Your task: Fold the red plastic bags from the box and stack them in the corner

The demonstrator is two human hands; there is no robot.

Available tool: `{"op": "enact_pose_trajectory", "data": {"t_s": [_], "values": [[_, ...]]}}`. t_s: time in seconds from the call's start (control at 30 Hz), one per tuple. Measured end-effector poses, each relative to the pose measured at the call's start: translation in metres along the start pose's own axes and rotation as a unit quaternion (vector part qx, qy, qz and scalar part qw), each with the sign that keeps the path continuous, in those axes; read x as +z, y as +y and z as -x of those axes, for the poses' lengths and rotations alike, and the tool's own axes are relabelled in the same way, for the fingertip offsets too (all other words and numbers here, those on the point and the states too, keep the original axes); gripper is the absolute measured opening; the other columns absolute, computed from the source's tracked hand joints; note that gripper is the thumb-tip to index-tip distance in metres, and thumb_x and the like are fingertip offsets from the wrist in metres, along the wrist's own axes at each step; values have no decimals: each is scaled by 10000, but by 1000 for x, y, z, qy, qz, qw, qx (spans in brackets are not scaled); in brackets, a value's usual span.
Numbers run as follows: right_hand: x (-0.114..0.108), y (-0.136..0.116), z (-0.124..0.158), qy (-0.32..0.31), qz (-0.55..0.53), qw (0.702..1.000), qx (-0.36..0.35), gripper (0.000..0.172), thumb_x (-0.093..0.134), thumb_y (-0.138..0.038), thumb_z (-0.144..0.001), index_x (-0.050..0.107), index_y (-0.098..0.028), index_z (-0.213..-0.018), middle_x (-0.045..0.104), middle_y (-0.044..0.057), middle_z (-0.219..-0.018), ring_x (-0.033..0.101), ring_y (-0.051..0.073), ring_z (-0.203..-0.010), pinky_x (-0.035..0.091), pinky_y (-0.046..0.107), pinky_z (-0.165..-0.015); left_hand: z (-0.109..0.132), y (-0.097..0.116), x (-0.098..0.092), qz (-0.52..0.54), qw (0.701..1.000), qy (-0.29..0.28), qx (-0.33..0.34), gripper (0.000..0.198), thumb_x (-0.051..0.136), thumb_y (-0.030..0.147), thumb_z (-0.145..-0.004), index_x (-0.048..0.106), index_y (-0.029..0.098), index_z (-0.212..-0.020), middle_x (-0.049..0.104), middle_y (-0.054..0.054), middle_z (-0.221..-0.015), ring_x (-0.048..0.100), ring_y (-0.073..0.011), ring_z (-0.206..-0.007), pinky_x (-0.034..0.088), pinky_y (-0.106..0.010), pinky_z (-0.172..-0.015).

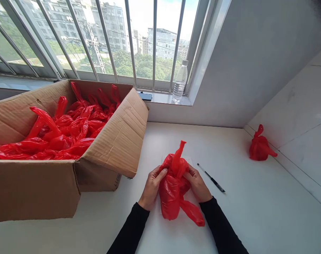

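A tied red plastic bag (170, 197) is held between both hands above the white table, one handle loop pointing up and the other hanging to the lower right. My left hand (151, 185) grips its left side, thumb on top. On the right side, my right hand (199, 183) pinches the plastic near the knot. What the bag contains is hidden. Beside my right hand lies a black pen (212, 178). A pale sheet, perhaps paper, shows faintly under the bag.
To the left stands an open cardboard box (38, 190) filled with several red bags (65, 135). Another red bag (259, 146) sits against the right wall. On the windowsill are a water bottle (179, 83) and a phone (145, 96). One box flap (118, 134) leans out over the table.
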State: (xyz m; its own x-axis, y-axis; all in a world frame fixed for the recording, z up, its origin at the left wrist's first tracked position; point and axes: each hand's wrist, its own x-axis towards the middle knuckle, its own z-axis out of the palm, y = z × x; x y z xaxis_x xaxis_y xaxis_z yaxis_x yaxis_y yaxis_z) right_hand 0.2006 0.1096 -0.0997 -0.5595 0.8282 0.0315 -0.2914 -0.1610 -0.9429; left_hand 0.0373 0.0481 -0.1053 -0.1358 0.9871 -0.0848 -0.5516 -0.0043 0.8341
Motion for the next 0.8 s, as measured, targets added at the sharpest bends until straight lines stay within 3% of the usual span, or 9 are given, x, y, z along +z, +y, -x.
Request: {"op": "enact_pose_trajectory", "data": {"t_s": [0.27, 0.53, 0.73, 0.8], "values": [[-1, 7, -1, 0, -5, 1000, -5, 206, 675, -429, -922, 727, -285, -1059, 708, 25, -969, 626, 222, -885, 514, 349, -817, 2, 2, -1, -23, 1000, -16, -3, 395, 750, 351, -873, 699, 183, -1226, 752, -88, -1068, 678, -199, -865, 520, -293, -792], [-2, 9, -1, -5, 2, 1000, -7, 225, 670, -416, -936, 703, -287, -1118, 694, 23, -1025, 610, 208, -918, 507, 330, -819, 0, -4, -2, -18, 999, 24, 11, 306, 754, 341, -871, 733, 189, -1135, 758, -48, -1013, 657, -178, -841, 508, -276, -798], [-5, 12, 0, -9, -2, 1000, -11, 196, 661, -409, -944, 726, -282, -1079, 703, 21, -963, 617, 205, -870, 501, 331, -784, 4, 4, 0, 25, 1000, -12, -4, 344, 598, 391, -975, 737, 159, -1188, 757, -92, -1086, 675, -219, -905, 514, -313, -829], [-5, 13, 0, -18, -5, 1000, -7, 200, 663, -405, -943, 729, -282, -1086, 714, 25, -963, 623, 209, -863, 500, 335, -778, 4, 5, 1, 24, 999, -32, -21, 344, 631, 383, -960, 740, 146, -1185, 763, -100, -1057, 677, -214, -866, 511, -305, -789]]}}
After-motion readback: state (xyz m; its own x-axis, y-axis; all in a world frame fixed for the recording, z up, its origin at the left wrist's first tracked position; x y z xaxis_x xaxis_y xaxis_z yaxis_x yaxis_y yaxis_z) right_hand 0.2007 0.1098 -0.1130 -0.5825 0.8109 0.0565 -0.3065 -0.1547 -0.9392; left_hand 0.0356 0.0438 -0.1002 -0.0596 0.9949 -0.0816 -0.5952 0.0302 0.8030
